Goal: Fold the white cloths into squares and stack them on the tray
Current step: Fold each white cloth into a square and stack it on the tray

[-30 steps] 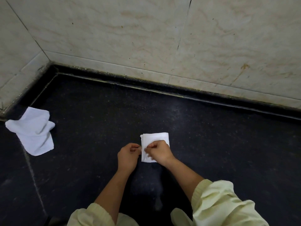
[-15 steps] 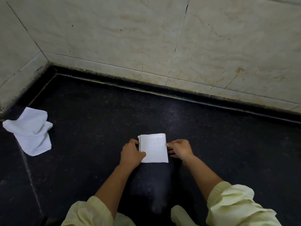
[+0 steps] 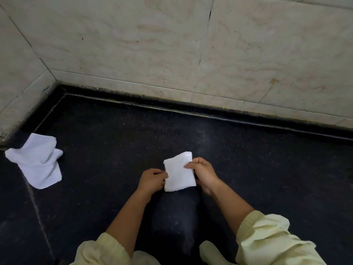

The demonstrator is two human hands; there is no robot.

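While pinched at both side edges, folded cloth (image 3: 178, 173): near the middle of the dark counter (image 3: 248, 169), skewed, far right corner highest, longer than wide by the look of it; impossible to tell whether touching the surface beneath.
Left hand (image 3: 151, 179): thumb and fingers closed together on the cloth's left edge.
Right hand (image 3: 204, 173): thumb on top of the right edge, fingers curled underneath, clamped on the cloth.
Step in hand: judged to be squaring up the fold before moving it to the stack.
Doing it well: keep both pinches close to the corners; line up the layered edges before letting go; lay flat on the counter and smooth outward to stop layers sliding; compare the sides, and tuck or fold again if not yet square.
Risk: loosening one pinch early, likely to let the soft layers spring open.
Crumpled cloth (image 3: 36, 159): far left, close to the wall corner, well apart from both hands, not yet folded; probably next.
Tray: not in view; find it before lifting, then carry the square flat with both hands to keep the fold.
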